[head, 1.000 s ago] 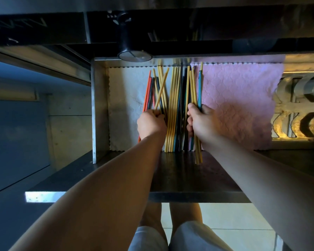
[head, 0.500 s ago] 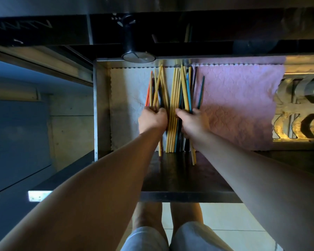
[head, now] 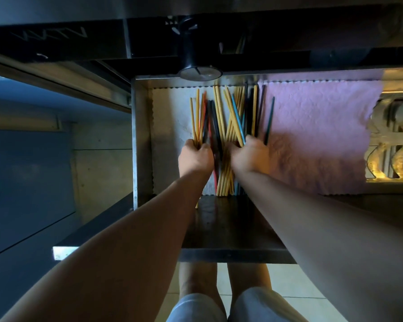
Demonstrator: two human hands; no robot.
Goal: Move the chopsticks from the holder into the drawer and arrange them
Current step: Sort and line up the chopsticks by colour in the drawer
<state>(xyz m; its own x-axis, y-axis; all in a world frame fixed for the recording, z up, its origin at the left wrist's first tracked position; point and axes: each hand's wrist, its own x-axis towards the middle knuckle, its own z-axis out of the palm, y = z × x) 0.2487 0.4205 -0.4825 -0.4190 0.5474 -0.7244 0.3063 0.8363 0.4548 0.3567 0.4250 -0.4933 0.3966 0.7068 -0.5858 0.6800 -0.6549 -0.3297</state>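
Note:
Several chopsticks (head: 227, 117), mostly yellow with some black, red and blue ones, lie in the open metal drawer (head: 140, 135) on a white cloth (head: 170, 126). They cross each other and fan out at their far ends. My left hand (head: 196, 156) is closed around a bunch of yellow and dark chopsticks on the left of the pile. My right hand (head: 250, 155) grips a bunch on the right side, with a blue stick and dark sticks rising from it. A black holder (head: 191, 54) stands just behind the drawer's back wall.
A pink cloth (head: 319, 135) covers the right part of the drawer. Shiny metal utensils (head: 391, 147) sit at the far right. The drawer's dark front panel (head: 230, 228) is below my arms. My legs stand on a tiled floor (head: 286, 282).
Both hands have slid nearer to me along the chopsticks and the bunches have spread, now crossing in a fan. The left bunch has shifted left on the white cloth.

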